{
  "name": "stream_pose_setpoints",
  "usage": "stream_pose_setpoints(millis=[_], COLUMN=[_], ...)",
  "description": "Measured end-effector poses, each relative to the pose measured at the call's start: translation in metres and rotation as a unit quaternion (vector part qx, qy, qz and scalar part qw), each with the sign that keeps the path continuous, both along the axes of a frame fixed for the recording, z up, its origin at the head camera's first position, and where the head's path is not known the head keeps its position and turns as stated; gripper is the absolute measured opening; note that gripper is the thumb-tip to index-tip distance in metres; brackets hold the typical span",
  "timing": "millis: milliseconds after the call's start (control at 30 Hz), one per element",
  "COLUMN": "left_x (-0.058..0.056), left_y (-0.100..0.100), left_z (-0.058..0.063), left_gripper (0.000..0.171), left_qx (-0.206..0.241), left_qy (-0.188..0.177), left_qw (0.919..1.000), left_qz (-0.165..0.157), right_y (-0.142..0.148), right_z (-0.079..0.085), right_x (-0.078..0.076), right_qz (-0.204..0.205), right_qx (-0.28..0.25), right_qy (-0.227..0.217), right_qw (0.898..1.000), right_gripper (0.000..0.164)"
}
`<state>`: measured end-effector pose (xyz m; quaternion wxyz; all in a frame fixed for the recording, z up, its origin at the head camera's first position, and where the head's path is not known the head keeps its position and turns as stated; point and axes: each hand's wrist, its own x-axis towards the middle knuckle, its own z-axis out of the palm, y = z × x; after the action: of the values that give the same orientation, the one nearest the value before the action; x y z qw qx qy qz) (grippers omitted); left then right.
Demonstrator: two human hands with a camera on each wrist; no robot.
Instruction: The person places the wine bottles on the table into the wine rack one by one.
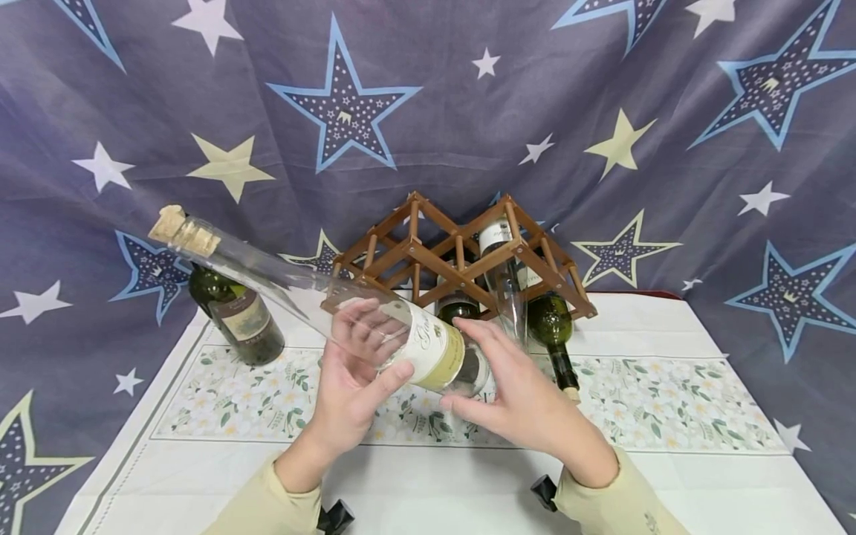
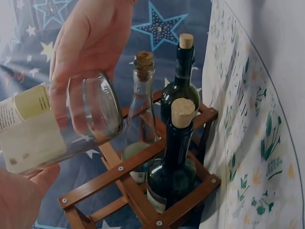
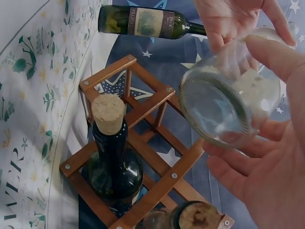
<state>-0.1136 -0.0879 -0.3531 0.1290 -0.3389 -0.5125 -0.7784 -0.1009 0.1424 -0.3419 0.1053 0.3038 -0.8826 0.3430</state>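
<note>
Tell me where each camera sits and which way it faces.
Head: worn on the head, facing forward and down at the clear bottle and wooden rack; left grip, right grip and sleeves show.
Left wrist: worn there, facing the bottle's base and corked bottles in the rack; parts of both grips show.
Right wrist: likewise, facing the base and rack; both grips partly show.
Wrist views share the base and rack.

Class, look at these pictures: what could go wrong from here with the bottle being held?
The clear bottle is held at a slant between left hand and right hand; smooth glass might slip and break.
In the head view, its corked neck crosses in front of a standing green bottle; swinging it might knock that one over.
The wooden rack holds other bottles; bringing this one close might chip glass.
</note>
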Motion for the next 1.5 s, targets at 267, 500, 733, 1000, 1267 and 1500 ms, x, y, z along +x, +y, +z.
stream_pose_setpoints(millis=[267, 500, 733, 1000, 1267, 1500], left_x=[0.002, 0.005, 0.003, 0.002, 0.002, 0.003], left_y=[0.005, 0.006, 0.003, 0.001, -0.003, -0.005], left_z=[-0.003, -0.004, -0.007, -0.008, -0.010, -0.009], left_gripper=[0.068, 0.069, 0.066, 0.067, 0.071, 0.073], left_qx=[0.011, 0.007, 0.012, 0.002, -0.050, -0.096], left_qy=[-0.020, -0.019, 0.000, 0.006, -0.010, -0.025], left_qw=[0.9996, 0.9997, 0.9996, 0.9994, 0.9987, 0.9951], left_qz=[-0.017, -0.017, -0.026, -0.034, -0.008, 0.001], right_y=[-0.006, -0.009, -0.010, -0.007, -0.004, 0.000], right_z=[-0.004, -0.007, -0.007, -0.006, -0.005, -0.005], right_x=[0.002, 0.002, 0.001, 0.000, 0.000, -0.003], right_qz=[-0.035, -0.028, -0.012, -0.013, -0.014, -0.008], right_qx=[0.015, 0.002, -0.013, -0.008, -0.005, -0.008], right_qy=[-0.006, 0.015, 0.046, 0.083, 0.104, 0.153], right_qw=[0.999, 0.999, 0.999, 0.996, 0.994, 0.988], right_gripper=[0.098, 0.097, 0.090, 0.087, 0.088, 0.088])
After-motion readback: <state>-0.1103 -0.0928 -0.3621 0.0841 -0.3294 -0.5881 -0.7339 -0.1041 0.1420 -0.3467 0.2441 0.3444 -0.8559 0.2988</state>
